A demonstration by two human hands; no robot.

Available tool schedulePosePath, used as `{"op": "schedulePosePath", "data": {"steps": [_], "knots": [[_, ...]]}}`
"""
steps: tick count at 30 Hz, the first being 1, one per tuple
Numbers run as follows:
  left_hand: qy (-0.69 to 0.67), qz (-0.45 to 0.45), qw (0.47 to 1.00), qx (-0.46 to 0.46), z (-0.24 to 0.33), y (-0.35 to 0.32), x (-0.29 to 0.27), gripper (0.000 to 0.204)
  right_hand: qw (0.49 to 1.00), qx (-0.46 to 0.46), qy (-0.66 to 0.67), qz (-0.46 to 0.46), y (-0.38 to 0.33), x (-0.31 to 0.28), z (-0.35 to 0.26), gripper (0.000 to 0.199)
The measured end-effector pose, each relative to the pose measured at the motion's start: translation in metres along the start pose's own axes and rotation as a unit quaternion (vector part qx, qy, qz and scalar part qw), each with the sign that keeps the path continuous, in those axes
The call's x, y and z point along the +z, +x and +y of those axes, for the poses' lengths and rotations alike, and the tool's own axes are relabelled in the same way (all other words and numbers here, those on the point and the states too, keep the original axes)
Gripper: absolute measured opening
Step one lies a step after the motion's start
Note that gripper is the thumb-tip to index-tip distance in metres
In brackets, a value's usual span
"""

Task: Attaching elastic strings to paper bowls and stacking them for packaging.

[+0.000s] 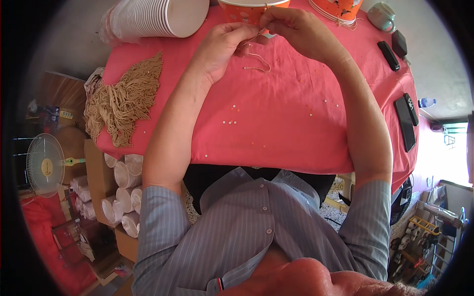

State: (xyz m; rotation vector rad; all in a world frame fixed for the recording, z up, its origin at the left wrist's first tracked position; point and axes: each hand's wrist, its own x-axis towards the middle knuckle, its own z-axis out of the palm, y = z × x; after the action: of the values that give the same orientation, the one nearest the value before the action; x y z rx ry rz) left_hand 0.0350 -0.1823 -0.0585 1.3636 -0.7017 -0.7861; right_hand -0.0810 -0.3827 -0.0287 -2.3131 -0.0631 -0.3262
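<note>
Your work piece is a short length of tan cord (257, 61), at the far middle of the red cloth (276, 123), just in front of the orange paper cup (247, 11). One end trails loose on the cloth in a small curl; the other runs up into your fingers.

Your left hand (222, 47) is pinched closed on the cord, thumb against forefinger. Your right hand (291, 27) is also pinched shut at the cup's rim, on the cord's upper end as far as can be judged; the exact contact is hidden by the fingers.

Recommendation: keep both pinches near the cup's rim so the cord stays taut between them, and let the free end lie flat so it does not snag. Keep your wrists off the small pale beads (229, 121) scattered over the cloth; a brush of the forearm could roll them off the near edge.

Surroundings noted: a heap of like cords (123, 101) lies well apart at your left, a stack of white cups (158, 17) on its side at far left, further orange cups (335, 9) and a pale mug (382, 16) at far right, and dark flat devices (405, 121) along the right edge.
</note>
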Motion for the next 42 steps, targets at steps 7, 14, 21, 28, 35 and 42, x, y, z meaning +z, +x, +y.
{"op": "schedulePosePath", "data": {"steps": [7,14,21,28,35,42], "knots": [[0.0,-0.004,1.0,-0.007,-0.0022,0.0004,0.0031,0.03,1.0,0.012,-0.01,0.021,-0.0017,0.0005,-0.0011,0.019],[0.035,-0.012,0.999,-0.001,-0.0039,0.0016,0.0036,0.031,0.998,-0.003,-0.057,0.036,-0.0014,-0.0002,-0.0023,0.02],[0.008,0.009,1.0,0.008,-0.0048,0.0028,0.0009,0.031,0.997,0.0,-0.061,0.043,-0.0018,-0.0011,-0.0033,0.023],[-0.012,0.002,1.0,0.002,-0.0062,0.0036,0.0009,0.031,0.997,-0.04,-0.062,0.034,-0.0017,-0.0013,0.0021,0.023],[-0.02,-0.002,1.0,-0.006,-0.0082,0.0047,0.0014,0.028,0.998,-0.013,-0.055,0.031,-0.0012,-0.0001,-0.0006,0.021],[0.008,0.018,1.0,-0.004,-0.0087,0.0045,0.0065,0.027,0.997,-0.034,-0.056,0.032,-0.0013,-0.0014,0.0001,0.022]]}}
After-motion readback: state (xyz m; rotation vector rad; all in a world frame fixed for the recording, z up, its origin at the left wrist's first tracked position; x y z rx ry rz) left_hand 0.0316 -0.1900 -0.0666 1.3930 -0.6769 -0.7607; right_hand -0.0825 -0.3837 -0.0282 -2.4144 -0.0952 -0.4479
